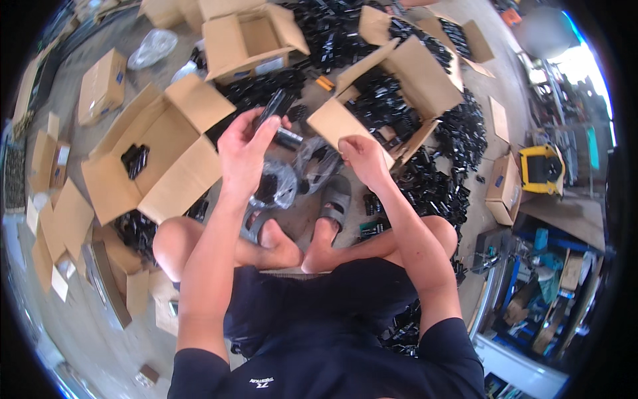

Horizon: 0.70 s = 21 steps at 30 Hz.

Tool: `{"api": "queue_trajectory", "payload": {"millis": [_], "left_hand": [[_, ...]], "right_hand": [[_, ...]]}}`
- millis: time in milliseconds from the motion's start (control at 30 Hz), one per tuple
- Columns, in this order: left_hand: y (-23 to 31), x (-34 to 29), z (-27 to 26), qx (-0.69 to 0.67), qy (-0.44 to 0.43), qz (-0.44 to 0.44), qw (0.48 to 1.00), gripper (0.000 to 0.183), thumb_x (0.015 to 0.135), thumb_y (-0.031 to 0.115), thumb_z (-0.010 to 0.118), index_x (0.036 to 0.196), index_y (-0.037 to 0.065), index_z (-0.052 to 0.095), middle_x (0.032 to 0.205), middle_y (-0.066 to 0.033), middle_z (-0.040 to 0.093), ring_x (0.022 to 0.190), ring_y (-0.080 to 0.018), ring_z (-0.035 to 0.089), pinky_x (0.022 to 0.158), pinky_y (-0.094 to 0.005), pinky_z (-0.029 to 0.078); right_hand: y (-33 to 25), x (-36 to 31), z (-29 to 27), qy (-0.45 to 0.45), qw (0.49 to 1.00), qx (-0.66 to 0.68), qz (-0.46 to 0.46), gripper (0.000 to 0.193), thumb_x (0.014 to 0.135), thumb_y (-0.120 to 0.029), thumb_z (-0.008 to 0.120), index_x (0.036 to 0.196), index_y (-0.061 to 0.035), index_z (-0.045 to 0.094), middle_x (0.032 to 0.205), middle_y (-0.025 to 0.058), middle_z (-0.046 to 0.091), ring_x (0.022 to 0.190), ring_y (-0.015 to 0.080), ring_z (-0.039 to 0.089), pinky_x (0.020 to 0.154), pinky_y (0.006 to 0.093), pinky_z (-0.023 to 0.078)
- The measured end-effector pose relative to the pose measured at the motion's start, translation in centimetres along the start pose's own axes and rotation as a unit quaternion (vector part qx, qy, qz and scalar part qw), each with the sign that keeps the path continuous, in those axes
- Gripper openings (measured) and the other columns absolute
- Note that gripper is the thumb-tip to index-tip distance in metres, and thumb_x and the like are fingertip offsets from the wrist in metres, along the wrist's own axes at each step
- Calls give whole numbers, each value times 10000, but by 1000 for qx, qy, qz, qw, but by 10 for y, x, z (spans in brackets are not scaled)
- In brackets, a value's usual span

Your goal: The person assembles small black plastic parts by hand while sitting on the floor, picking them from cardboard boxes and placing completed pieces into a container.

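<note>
Head view: at 11 o'clock, the left hand (247, 141) grips black parts (277, 104), raised and tilted, perhaps for a clearer look (only a guess); between 1 and 2, the right hand (363, 159) curls closed, nothing visible inside; the 10 o'clock carton (154, 128) holds few black pieces (135, 160); the 1 o'clock box (423, 72) holds a heap (383, 100).

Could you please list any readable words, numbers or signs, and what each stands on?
Dark shirt: white emblem with lettering, which I won't copy.
Open carton at top: pale label, too blurred to read.
Closed carton at upper left: bluish mark, too small to read.
</note>
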<state>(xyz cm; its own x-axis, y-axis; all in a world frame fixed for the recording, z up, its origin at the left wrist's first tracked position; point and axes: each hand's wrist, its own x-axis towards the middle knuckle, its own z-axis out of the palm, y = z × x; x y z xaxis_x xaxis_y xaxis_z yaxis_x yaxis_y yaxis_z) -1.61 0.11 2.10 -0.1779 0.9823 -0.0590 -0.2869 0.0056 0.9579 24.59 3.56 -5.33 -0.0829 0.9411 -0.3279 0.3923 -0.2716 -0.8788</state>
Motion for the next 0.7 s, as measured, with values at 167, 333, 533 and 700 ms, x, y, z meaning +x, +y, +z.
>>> {"api": "queue_trajectory", "payload": {"millis": [167, 333, 533, 700], "left_hand": [[7, 7, -30, 5, 62, 22, 998, 280, 978, 178, 674, 1185, -8, 648, 975, -60, 754, 854, -92, 700, 711, -200, 524], [2, 14, -38, -15, 95, 30, 995, 334, 919, 57, 735, 1204, -77, 622, 1009, -115, 738, 881, -115, 692, 819, -235, 551], [5, 10, -65, 51, 129, 35, 990, 360, 879, 99, 789, 1184, -36, 655, 913, -30, 715, 769, -40, 639, 686, -203, 548], [3, 21, -67, 177, 110, 95, 973, 349, 840, 110, 810, 1136, -16, 677, 870, -28, 710, 698, -39, 600, 639, -218, 515]], "right_hand": [[40, -15, 85, -117, 953, -241, -140, 206, 865, -212, 681, 963, -45, 752, 951, 182, 720, 898, 370, 697, 812, 445, 553], [76, 0, 182, -121, 911, -320, -230, 174, 893, -205, 658, 906, -42, 718, 965, 174, 707, 924, 362, 690, 826, 455, 559], [96, 22, 257, -129, 859, -463, -176, 237, 905, -238, 651, 1029, -37, 677, 987, 167, 713, 946, 341, 700, 775, 433, 588], [161, 50, 271, -48, 882, -386, -267, 317, 918, -220, 568, 1166, -43, 653, 1064, 200, 695, 968, 349, 695, 759, 459, 593]]}}
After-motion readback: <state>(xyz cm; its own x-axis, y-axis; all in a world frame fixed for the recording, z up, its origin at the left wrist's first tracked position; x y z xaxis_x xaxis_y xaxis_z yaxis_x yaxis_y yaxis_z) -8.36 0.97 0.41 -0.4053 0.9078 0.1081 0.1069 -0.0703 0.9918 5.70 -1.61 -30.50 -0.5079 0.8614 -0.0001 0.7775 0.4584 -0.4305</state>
